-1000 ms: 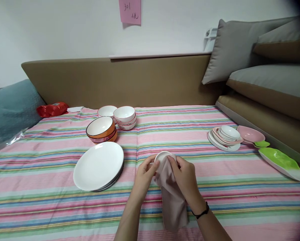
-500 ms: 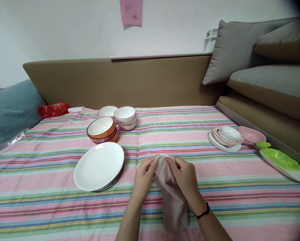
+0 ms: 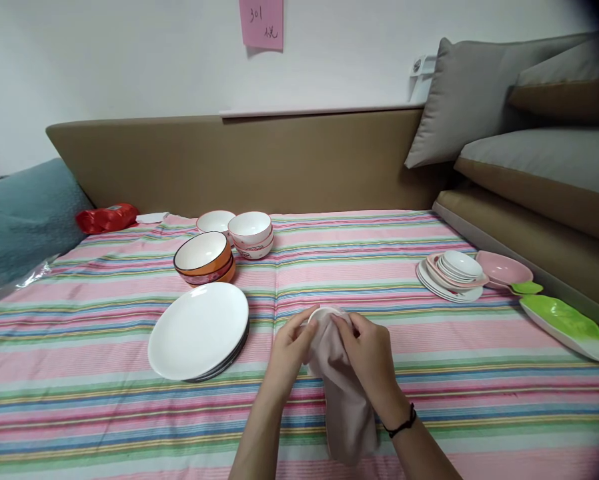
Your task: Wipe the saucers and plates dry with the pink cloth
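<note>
My left hand (image 3: 290,347) grips the edge of a small white dish (image 3: 321,311), of which only a bit of rim shows. A greyish-pink cloth (image 3: 348,417) covers most of the dish and hangs down in folds toward me. On the other side, my right hand (image 3: 371,350) is closed on the cloth, with its thumb pressing it into the dish. To the left lies a stack of plates (image 3: 199,330), a large white one on top. Stacked orange bowls (image 3: 203,257) stand behind it, with white red-rimmed bowls (image 3: 250,230) farther back.
At right are stacked small white dishes (image 3: 459,265) on plates, a pink bowl (image 3: 504,270) and a green-and-white leaf-shaped dish (image 3: 562,323). Grey-brown cushions (image 3: 539,160) rise beside them. A red bundle (image 3: 107,218) lies at the back left on the striped cloth (image 3: 104,413).
Both hands stay in nearly the same place. The cloth has shifted slightly over the dish, and a little more of the rim shows by my left fingers.
</note>
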The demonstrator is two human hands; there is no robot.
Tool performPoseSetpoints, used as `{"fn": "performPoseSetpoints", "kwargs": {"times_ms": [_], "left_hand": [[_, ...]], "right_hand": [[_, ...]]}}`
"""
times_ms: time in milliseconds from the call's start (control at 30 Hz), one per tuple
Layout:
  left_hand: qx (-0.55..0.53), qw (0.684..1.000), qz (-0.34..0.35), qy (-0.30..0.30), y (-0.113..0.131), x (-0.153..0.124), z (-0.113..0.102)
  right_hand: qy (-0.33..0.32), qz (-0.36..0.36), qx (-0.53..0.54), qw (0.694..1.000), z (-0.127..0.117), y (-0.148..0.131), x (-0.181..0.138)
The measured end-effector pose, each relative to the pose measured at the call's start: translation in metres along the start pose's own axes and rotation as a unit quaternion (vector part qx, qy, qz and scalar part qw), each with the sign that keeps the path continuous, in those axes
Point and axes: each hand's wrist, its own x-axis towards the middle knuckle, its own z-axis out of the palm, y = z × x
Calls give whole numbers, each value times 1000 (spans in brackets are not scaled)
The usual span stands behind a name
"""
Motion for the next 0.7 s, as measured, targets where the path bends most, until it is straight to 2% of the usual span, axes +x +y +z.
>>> {"fn": "performPoseSetpoints", "kwargs": {"times_ms": [133, 233, 367, 567, 700], "left_hand": [[-20, 999, 16, 31, -6, 2, 1], [-16, 1000, 14, 18, -6, 3, 0], [8, 1000, 12, -4, -1, 1, -1], [-3, 999, 17, 37, -7, 5, -1], [-22, 999, 24, 13, -8, 6, -1]], "right_hand": [[-10, 6, 7, 1000, 0, 1, 1], [-2, 30, -5, 1000, -1, 3, 1], [-12, 11, 4, 1000, -1, 3, 1], [-8, 3, 1, 1000, -2, 1, 1], [-6, 13, -1, 1000, -3, 2, 3]]}}
